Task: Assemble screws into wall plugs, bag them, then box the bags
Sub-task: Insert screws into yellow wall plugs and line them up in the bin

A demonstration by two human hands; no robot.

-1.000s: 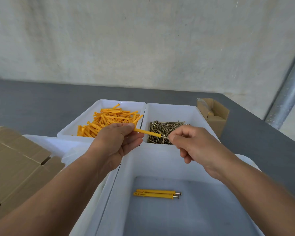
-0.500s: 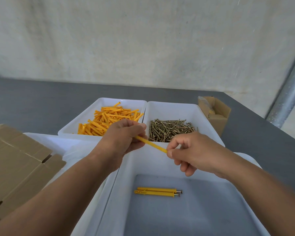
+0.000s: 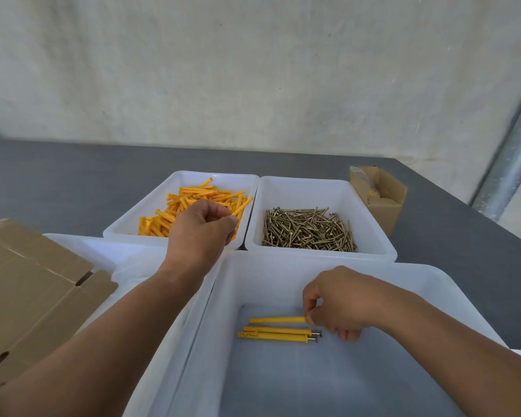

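Observation:
My right hand (image 3: 340, 302) is low inside the near white tray (image 3: 268, 281) and pinches the head end of a yellow wall plug (image 3: 275, 320). That plug lies level, just beyond two plugs with screws in them (image 3: 274, 334) on the tray floor. My left hand (image 3: 199, 236) hovers over the orange plugs (image 3: 193, 194) in the far left tray (image 3: 133, 227), fingers curled, with no plug visibly between them. To the right, the far right tray (image 3: 373, 224) holds a heap of brass screws (image 3: 307, 230).
Flattened cardboard (image 3: 27, 290) lies at the near left, partly over another white tray (image 3: 103, 248). A small open cardboard box (image 3: 385, 203) stands right of the screw tray on the grey table (image 3: 57, 182). A metal pipe (image 3: 512, 164) runs up at the far right.
My left hand has let go of the plug and moved back over the plug tray. My right hand has carried the plug with its screw down into the near tray.

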